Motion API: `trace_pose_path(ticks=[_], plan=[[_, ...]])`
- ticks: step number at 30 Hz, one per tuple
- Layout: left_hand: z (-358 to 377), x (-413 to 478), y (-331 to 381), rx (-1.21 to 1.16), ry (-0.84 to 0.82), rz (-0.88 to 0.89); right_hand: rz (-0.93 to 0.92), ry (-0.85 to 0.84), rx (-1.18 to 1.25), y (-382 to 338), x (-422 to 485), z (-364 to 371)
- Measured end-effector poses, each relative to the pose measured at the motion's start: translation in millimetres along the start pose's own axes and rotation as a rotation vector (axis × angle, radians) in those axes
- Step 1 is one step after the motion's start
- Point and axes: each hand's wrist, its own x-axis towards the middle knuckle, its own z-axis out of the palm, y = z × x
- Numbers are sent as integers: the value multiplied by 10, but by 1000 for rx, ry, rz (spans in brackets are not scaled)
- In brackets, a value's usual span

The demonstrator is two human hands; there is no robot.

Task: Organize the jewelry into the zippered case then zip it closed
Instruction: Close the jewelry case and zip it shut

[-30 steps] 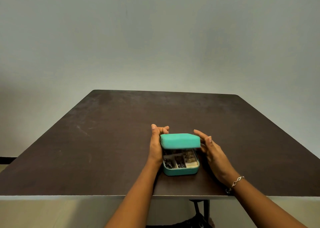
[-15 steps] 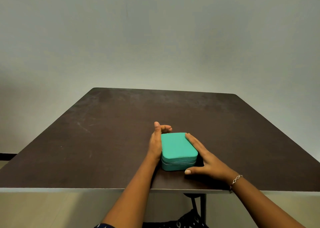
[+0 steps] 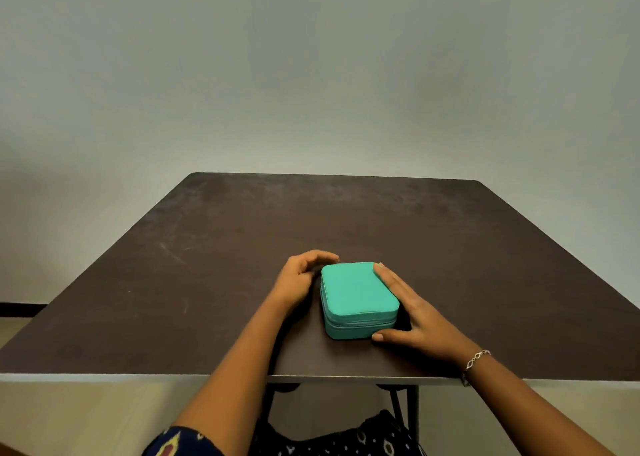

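Zippered case [image 3: 358, 296], green, lid down, flat on the dark table [image 3: 207, 282], close to the near edge, between both hands. Left hand [image 3: 298, 279] just beside the far left corner of the case, fingers curled; cannot tell if pinching anything there. Right hand [image 3: 415, 313] wide and flat, fingers straight along the right side of the lid, thumb against the front right corner. Thin bracelet [image 3: 478, 358] on the right wrist.
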Motion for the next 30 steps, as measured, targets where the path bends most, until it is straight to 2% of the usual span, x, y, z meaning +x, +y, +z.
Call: trace_pose_path(ticks=[3, 6, 15, 22, 30], plan=[[-19, 25, 62, 189, -223, -37, -4, 10, 1, 5, 8, 2], [-31, 48, 92, 226, -263, -47, -5, 18, 16, 20, 29, 14], [-75, 59, 17, 362, -115, -10, 23, 0, 90, 28, 63, -4], [-38, 5, 43, 442, 100, 17, 27, 10, 123, 24, 77, -7], [-28, -88, 33, 484, 216, 33, 34, 48, 99, 17, 85, 23]])
